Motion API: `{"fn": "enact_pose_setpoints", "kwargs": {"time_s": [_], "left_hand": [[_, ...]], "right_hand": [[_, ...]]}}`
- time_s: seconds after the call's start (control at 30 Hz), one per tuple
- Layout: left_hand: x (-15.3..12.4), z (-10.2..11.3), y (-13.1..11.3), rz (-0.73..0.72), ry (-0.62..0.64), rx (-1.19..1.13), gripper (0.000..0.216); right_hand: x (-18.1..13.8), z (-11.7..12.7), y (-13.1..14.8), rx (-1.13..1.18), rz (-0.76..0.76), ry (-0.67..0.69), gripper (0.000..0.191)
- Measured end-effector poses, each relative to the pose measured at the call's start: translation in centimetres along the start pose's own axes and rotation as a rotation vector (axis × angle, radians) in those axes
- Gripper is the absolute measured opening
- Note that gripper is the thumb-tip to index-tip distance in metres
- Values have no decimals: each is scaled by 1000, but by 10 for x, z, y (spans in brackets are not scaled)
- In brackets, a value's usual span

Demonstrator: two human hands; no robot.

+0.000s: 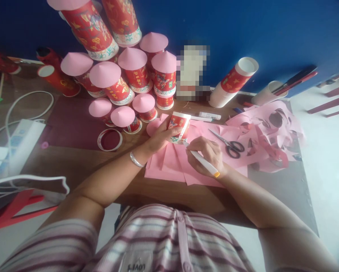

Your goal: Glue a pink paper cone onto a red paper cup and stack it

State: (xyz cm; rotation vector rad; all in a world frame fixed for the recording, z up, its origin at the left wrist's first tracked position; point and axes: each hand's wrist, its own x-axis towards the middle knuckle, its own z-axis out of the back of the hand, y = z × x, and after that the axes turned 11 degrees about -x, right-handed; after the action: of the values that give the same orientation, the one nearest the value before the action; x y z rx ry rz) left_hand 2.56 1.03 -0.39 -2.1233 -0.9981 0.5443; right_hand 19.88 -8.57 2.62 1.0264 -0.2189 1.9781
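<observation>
My left hand [161,135] is wrapped round a small red paper tube [176,123] with white bands, gold marks and a colored drawing. It holds the tube nearly upright above pink paper sheets [169,166]. In my right hand [207,153] is a white marker [205,163] with a yellow-orange end. The marker's tip is at the tube's lower white band, where green and orange strokes show; whether it touches I cannot tell. A pair of dark-handled scissors [231,145] lies on the pink paper, right of my right hand.
Several red tubes with pink cone tops [132,58] stand at the back left. A white ring [109,139] lies before them. A taller red-and-white tube [233,81], a pen holder [271,92], a glue stick [210,115] and cut pink scraps [271,132] are right. White cables [30,179] run left.
</observation>
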Motion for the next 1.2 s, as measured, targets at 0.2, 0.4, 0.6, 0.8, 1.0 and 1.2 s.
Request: {"fn": "enact_pose_setpoints", "kwargs": {"time_s": [0.2, 0.4, 0.6, 0.8, 1.0, 1.2], "left_hand": [[1, 2, 1, -6, 22, 6, 43], [1, 1, 0, -6, 29, 5, 43], [0, 0, -1, -7, 23, 3, 38], [1, -1, -1, -4, 30, 3, 39], [1, 1, 1, 9, 18, 12, 43], [0, -1, -1, 9, 19, 19, 44]], "right_hand": [[0, 0, 0, 9, -1, 10, 22], [1, 0, 0, 5, 8, 6, 23], [1, 0, 0, 12, 17, -1, 25], [0, 0, -1, 29, 4, 10, 24], [1, 1, -1, 47, 20, 11, 25], [1, 0, 0, 67, 28, 6, 29]]}}
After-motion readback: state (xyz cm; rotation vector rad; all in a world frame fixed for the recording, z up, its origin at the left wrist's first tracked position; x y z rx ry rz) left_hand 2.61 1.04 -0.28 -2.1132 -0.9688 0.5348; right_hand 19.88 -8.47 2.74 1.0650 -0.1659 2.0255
